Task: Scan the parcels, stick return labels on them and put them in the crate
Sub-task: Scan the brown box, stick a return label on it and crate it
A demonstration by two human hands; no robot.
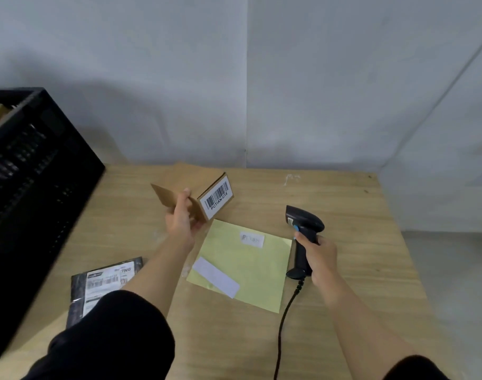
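A small cardboard box (199,209) is held clear of the surface (360,272) by the left grip (180,219), the fingers being wrapped round its near corner and the thumb laid on an open flap. The box is tilted, and its barcode label (217,199) is turned towards the right. A black scanner (304,223) is clasped by its handle in the right grip (320,255), a fingertip being set at the blue trigger and the head aimed towards the box. Its cable (285,316) is trailed back to the near edge.

Between the two forearms a yellow label sheet (261,272) is laid flat, with one white label (215,277) by its left edge and a smaller one (252,239) near its far edge. A black mailer bag (102,283) with a printed shipping label is seen at near left, partly covered by the left sleeve.

The left side is taken up by a black crate (34,187), in whose far corner something brown can be made out. The far edge of the surface is met by a grey wall (316,91). Bare wood is left beyond the scanner as far as the right edge, past which the floor (453,270) is seen.
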